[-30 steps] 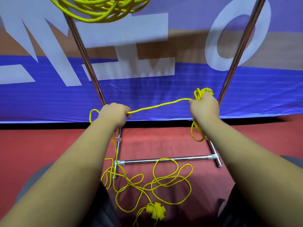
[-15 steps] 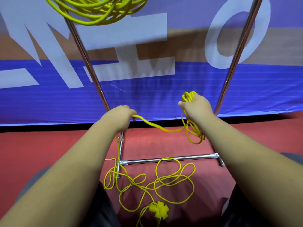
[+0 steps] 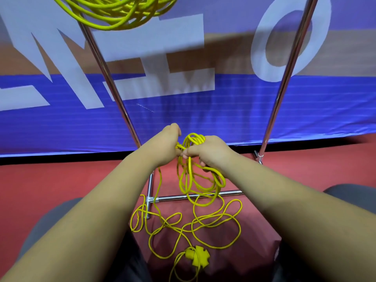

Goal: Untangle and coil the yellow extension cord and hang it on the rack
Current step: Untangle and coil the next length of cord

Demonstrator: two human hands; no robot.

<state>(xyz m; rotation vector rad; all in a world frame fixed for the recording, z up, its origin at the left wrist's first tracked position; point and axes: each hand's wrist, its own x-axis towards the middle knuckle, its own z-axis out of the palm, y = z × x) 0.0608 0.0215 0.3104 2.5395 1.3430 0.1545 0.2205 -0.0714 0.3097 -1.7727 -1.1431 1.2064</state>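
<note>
My right hand (image 3: 211,152) grips a small bundle of yellow cord loops (image 3: 194,139) that hang below it to the rack's floor bar. My left hand (image 3: 167,144) is right beside it and pinches a strand of the same cord against the bundle. From the hands the yellow extension cord (image 3: 195,226) drops to the red floor in loose tangled loops, ending in a yellow multi-outlet socket (image 3: 197,257) near my legs. The chrome rack (image 3: 105,72) stands in front, with another yellow coil (image 3: 116,13) hanging at its top left.
The rack's right upright (image 3: 284,78) and low crossbar (image 3: 173,198) frame the hands. A blue banner (image 3: 203,119) with white letters stands just behind the rack. My knees (image 3: 345,192) flank the cord pile on the red floor (image 3: 50,180).
My hands, about a forearm's length apart with cord stretched between them, have come together. The left hand brought its strand to the bundle, and the hanging loops have grown longer.
</note>
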